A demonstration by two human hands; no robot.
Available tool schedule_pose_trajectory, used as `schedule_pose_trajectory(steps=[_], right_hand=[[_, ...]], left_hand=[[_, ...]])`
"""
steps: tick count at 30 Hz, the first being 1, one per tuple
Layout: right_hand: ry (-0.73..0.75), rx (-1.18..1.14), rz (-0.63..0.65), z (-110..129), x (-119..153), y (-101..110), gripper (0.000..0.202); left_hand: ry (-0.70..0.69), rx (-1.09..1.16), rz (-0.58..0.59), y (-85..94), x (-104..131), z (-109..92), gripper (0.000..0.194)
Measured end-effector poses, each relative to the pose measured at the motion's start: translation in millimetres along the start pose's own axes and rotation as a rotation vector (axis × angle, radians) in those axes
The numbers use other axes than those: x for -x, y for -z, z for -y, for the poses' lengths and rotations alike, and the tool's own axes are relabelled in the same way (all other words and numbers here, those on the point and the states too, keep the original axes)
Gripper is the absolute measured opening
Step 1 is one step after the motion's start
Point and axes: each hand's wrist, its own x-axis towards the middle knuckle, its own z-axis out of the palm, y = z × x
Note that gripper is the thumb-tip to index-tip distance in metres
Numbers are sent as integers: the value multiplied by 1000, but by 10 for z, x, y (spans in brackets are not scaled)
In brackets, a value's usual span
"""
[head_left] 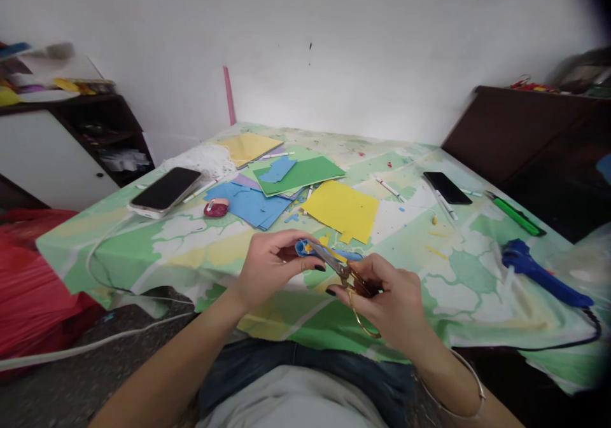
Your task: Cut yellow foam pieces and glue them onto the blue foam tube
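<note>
Between thumb and fingers, my left hand [270, 262] grips a small rolled blue foam piece [352, 255] with yellow bits on it. My right hand [394, 294] is closed round the gold handles of a pair of scissors [340, 268]. The scissor blades point left and lie against the blue piece near my left fingertips; whether they are cutting cannot be made out. Just beyond my hands is a yellow foam sheet [346, 208] with a notched edge. Blue foam sheets [260, 207] and a green sheet [305, 173] overlap to its left, with small blue scraps near them.
A phone [167, 189] and a dark red rounded object [216, 207] lie at left. At right are another phone [446, 187], a green utility knife [515, 215] and a blue glue gun [544, 275] with a cord. White string [203, 161] is heaped at back left.
</note>
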Motion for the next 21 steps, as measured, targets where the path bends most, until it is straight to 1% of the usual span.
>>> schedule_pose_trajectory(steps=[7,12,15,21], right_hand=[[17,54,1,0,-5,20,24],[6,69,20,4,-19,43,25],[4,91,30,-1,-26,58,25],[-20,117,62,-16,-34,87,26]], left_hand=[[-5,-38,15,23,-17,-3,20],[-30,-86,45,43,-38,-46,17],[2,-99,73,61,-44,-46,17],[64,-79,153,105,-59,19,18]])
